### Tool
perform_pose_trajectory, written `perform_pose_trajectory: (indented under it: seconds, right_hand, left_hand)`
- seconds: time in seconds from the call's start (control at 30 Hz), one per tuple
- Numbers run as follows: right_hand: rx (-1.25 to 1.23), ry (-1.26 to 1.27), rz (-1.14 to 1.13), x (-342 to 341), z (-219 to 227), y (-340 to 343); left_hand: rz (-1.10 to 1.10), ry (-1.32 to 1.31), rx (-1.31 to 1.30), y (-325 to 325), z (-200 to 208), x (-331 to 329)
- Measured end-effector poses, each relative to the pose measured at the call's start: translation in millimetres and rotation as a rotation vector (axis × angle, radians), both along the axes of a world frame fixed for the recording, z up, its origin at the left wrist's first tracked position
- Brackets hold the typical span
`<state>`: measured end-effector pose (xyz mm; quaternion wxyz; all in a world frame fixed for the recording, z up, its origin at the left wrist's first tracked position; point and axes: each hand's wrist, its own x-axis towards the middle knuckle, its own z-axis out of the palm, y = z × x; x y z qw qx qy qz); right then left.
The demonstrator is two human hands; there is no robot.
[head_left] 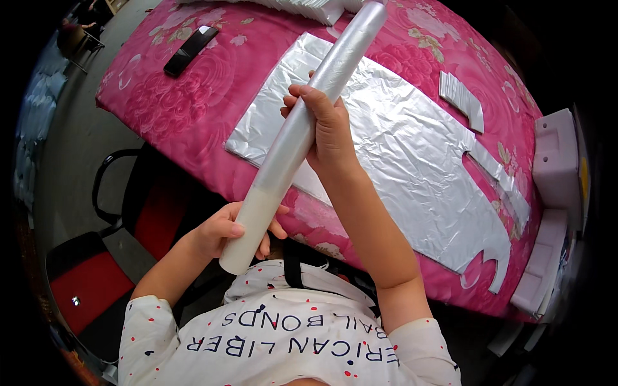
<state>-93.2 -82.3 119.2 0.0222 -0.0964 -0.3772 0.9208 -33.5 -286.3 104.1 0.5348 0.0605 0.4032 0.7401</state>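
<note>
A long roll of silvery-white plastic film (pixel 288 145) slants across my front, its far end up over the table and its near end close to my shirt. Midway along it, my right hand (pixel 326 122) is wrapped round the roll, thumb on top. My left hand (pixel 222 228) grips the cloudier near end, with the thumb over it and some fingertips showing past its right side. Beneath the roll, a flat silver plastic bag (pixel 393 148) with cut-out handles lies crinkled on the table; the roll and my right arm cover part of it.
A pink flowered cloth (pixel 167 116) covers the table. On it lie a black oblong object (pixel 191 51), a small folded white stack (pixel 461 100) and more white stacks (pixel 296 8) at the back. White boxes (pixel 557 161) stand right; red-and-black chairs (pixel 90 283) stand left.
</note>
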Motion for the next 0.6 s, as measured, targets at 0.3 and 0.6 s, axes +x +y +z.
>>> perform_pose_trajectory:
  seconds: [0.3,0.6]
  right_hand:
    - [-0.026,0.129,0.008,37,2,20]
    - [-0.101,0.118,0.038,72,-2,25]
  left_hand:
    - [0.03,0.154,-0.328,58,15,20]
    - [-0.063,0.066,-0.208,77,18,28]
